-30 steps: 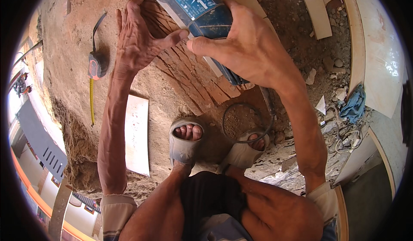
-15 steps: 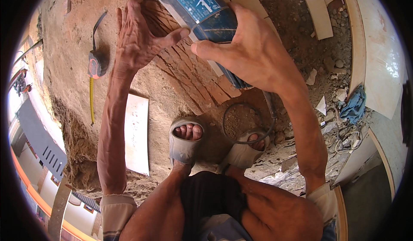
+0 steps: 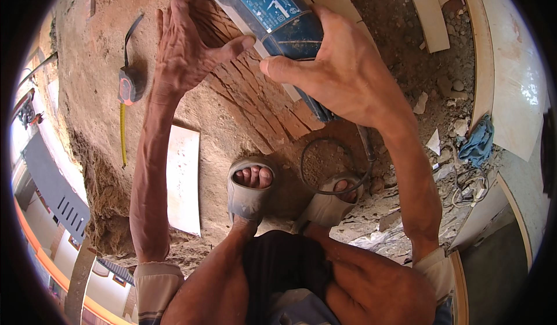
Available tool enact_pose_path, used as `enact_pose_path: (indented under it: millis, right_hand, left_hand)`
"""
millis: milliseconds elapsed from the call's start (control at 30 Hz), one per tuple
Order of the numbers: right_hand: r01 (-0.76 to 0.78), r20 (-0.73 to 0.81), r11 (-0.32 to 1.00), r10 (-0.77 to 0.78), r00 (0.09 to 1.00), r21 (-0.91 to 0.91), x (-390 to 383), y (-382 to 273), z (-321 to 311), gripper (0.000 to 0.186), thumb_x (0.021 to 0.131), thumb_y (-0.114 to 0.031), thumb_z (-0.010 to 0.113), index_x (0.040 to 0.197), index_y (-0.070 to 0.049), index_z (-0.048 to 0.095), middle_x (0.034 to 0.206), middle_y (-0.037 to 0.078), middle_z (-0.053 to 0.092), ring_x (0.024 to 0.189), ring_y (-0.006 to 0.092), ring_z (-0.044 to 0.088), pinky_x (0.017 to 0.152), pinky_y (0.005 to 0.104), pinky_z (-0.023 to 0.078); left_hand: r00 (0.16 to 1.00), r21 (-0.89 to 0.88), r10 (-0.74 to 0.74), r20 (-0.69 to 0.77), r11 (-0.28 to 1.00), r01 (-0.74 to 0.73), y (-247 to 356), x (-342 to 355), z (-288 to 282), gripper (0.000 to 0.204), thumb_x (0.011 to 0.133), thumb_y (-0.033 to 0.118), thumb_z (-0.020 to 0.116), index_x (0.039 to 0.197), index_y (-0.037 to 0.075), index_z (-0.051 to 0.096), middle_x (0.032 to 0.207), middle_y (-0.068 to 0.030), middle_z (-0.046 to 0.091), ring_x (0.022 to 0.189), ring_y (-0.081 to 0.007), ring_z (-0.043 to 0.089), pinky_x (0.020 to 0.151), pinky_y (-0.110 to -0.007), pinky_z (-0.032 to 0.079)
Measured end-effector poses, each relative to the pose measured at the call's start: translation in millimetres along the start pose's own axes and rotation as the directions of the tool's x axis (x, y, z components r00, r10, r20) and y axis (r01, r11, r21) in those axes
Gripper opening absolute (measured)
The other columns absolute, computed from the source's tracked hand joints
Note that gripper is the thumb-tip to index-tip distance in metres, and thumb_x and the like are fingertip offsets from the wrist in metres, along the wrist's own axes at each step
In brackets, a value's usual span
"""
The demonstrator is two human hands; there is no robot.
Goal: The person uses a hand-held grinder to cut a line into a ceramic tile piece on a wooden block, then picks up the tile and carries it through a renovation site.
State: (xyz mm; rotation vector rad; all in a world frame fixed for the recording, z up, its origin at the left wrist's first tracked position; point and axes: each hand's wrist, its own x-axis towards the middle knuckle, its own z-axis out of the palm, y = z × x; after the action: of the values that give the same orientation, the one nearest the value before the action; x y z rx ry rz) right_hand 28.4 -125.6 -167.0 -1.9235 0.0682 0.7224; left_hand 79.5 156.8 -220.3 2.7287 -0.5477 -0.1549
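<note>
Black shorts [image 3: 284, 267], at 6 o'clock from centre of view. Left slide sandal [image 3: 248, 200], grey, dusty, open-toed, worn, at 7 o'clock; right slide sandal [image 3: 328, 210], matching, between 4 and 5. Black cord [image 3: 368, 151], looped across the right sandal, upper end hidden behind the right wrist near 2.

Right hand [image 3: 348, 67], at 1 o'clock, gripping a blue corded power tool [image 3: 275, 20], thumb on its near side, other fingers mostly hidden behind the casing. Power tool, at 12, slanting from 11 toward 1, blue label on top, front end cut off by the upper rim. Left hand [image 3: 184, 55], between 10 and 11, fingers open and spread, thumb stretched toward the tool; contact between thumb tip and tool impossible to tell.

Cream strip [image 3: 292, 92], partly beneath the tool. Reddish slab [image 3: 255, 104], deeply scored, under the strip, at 12.

White rectangular panel [image 3: 183, 183], flat on the ground, at 8. Tape measure [image 3: 129, 86], black and red, yellow blade drawn out, at 10. Crumpled blue cloth [image 3: 477, 141], at 3. Curved cream offcut [image 3: 428, 14], between 1 and 2. Large glossy pale sheet [image 3: 513, 69], at 2. Grey slotted panel [image 3: 55, 188], toward 9, farthest out.
</note>
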Motion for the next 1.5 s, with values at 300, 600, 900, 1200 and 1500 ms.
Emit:
enact_pose_path:
  millis: [300, 600, 900, 1200, 1500]
  right_hand:
    - [0.012, -0.007, 1.000, -0.012, 1.000, -0.017, -2, 1, -1, 0.051, 0.084, -0.044, 0.090, 0.111, -0.004, 0.071, 0.085, 0.008, 0.074, 0.076, 0.0196, 0.072, 0.072, 0.0380, 0.059]
    - [0.034, -0.021, 0.999, -0.034, 0.999, 0.012, -4, 2, 1, 0.048, 0.083, -0.042, 0.087, 0.105, -0.003, 0.070, 0.078, 0.010, 0.073, 0.070, 0.0205, 0.071, 0.069, 0.0391, 0.059]
    - [0.000, 0.005, 1.000, -0.001, 1.000, 0.025, -7, 5, 0, 0.055, 0.086, -0.042, 0.089, 0.117, -0.001, 0.070, 0.090, 0.011, 0.077, 0.081, 0.0205, 0.076, 0.078, 0.0379, 0.062]
    - [-0.011, -0.007, 1.000, 0.011, 1.000, 0.018, -11, 8, 1, 0.057, 0.087, -0.038, 0.090, 0.122, 0.001, 0.069, 0.095, 0.013, 0.078, 0.085, 0.0206, 0.076, 0.081, 0.0370, 0.062]
    - [-0.012, -0.006, 0.999, 0.012, 1.000, 0.039, -14, 9, 0, 0.057, 0.086, -0.039, 0.090, 0.121, 0.001, 0.069, 0.096, 0.012, 0.077, 0.084, 0.0201, 0.074, 0.080, 0.0369, 0.061]
  left_hand:
    - [0.998, -0.077, -0.052, -0.026, 0.996, 0.050, 8, 5, -9, 0.155, 0.065, 0.083, 0.089, 0.171, -0.005, 0.017, 0.161, -0.0313, 0.042, 0.154, -0.0427, 0.040, 0.127, -0.055, 0.033]
    - [0.999, -0.037, 0.016, -0.029, 0.999, -0.017, -2, 5, -10, 0.157, 0.066, 0.086, 0.086, 0.171, -0.006, 0.014, 0.160, -0.0341, 0.042, 0.153, -0.0456, 0.040, 0.127, -0.056, 0.032]
    - [0.999, -0.072, 0.023, -0.025, 0.997, -0.024, -2, 6, -7, 0.151, 0.068, 0.086, 0.085, 0.168, -0.006, 0.019, 0.165, -0.0374, 0.035, 0.154, -0.0468, 0.039, 0.126, -0.057, 0.033]
    - [0.997, -0.021, 0.073, -0.032, 0.997, -0.073, -7, 6, -4, 0.148, 0.067, 0.089, 0.084, 0.166, -0.003, 0.024, 0.170, -0.0395, 0.027, 0.156, -0.0485, 0.036, 0.128, -0.059, 0.030]
    - [0.996, -0.167, 0.077, -0.044, 0.982, -0.083, 15, 6, -11, 0.144, 0.064, 0.088, 0.087, 0.162, -0.001, 0.031, 0.163, -0.0356, 0.037, 0.151, -0.0439, 0.042, 0.124, -0.058, 0.036]
